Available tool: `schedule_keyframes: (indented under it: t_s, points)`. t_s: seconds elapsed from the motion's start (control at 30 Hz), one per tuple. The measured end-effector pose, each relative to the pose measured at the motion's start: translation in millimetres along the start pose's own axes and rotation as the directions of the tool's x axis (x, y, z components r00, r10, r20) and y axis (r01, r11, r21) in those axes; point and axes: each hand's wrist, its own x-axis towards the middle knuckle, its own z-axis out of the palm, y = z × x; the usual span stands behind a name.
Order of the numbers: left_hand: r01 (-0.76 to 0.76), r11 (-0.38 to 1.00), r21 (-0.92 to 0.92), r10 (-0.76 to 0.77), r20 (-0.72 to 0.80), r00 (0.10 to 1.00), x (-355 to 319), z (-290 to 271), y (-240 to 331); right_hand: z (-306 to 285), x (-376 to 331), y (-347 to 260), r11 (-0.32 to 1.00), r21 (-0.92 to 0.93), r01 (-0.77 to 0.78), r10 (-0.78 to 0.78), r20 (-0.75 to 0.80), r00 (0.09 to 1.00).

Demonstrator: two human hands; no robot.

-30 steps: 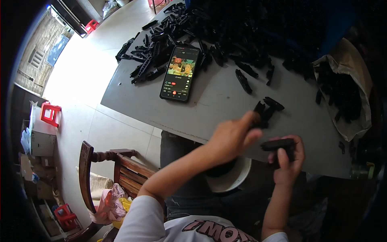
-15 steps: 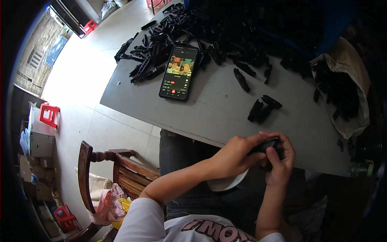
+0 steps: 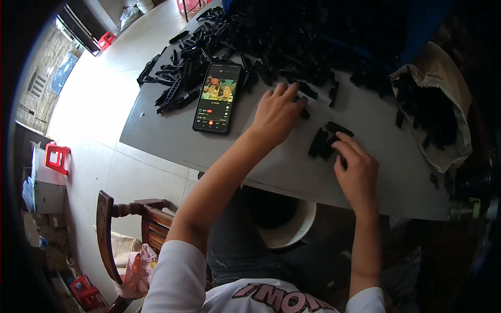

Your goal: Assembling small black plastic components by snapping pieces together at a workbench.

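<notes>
My left hand point(image 3: 277, 113) reaches forward over the grey table point(image 3: 365, 180), fingers spread, its tips touching loose black plastic pieces point(image 3: 308, 93) at the near edge of a big black pile point(image 3: 292, 41). My right hand point(image 3: 357, 169) is nearer the table's front edge. Its fingers are curled on a black piece at a small stack of black pieces point(image 3: 322, 141). A phone point(image 3: 218, 97) with a lit screen lies flat to the left of my left hand.
An open beige bag point(image 3: 443, 78) with black parts sits at the table's right end. A white bucket point(image 3: 295, 235) stands under the table by my knees. A wooden chair point(image 3: 112, 229) is at my left, and red stools point(image 3: 56, 156) stand on the tiled floor.
Both hands left my lap, where they held a black piece together. The left went forward to the pile; the right moved up to the small stack.
</notes>
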Motion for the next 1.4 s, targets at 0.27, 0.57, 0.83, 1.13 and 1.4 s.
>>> schedule_keyframes:
  t_s: [0.27, 0.57, 0.83, 1.13, 1.4]
  points:
    - [0.174, 0.970, -0.168, -0.130, 0.243, 0.961, -16.8, -15.4, 4.9, -2.9, 5.9, 0.5, 0.911, -0.394, 0.121, -0.014, 0.264, 0.964]
    - [0.454, 0.458, -0.764, -0.235, 0.388, 0.891, -51.1, -47.3, 52.8, -10.5, -22.0, -7.0, 0.757, 0.614, -0.224, 0.165, 0.153, 0.974]
    - [0.569, 0.024, -0.822, -0.168, 0.558, 0.813, -57.2, -56.0, 73.8, 5.6, -28.6, -22.8, 0.144, 0.909, -0.391, 0.231, 0.353, 0.907]
    - [0.325, 0.506, -0.799, -0.153, 0.288, 0.945, -65.7, -48.3, 71.9, -2.0, -31.7, -27.0, 0.555, 0.755, -0.350, 0.084, 0.367, 0.926]
    - [0.413, 0.495, -0.765, -0.059, 0.444, 0.894, -63.1, -66.2, 76.5, -13.1, -40.3, -27.6, 0.586, 0.758, -0.287, 0.196, 0.210, 0.958]
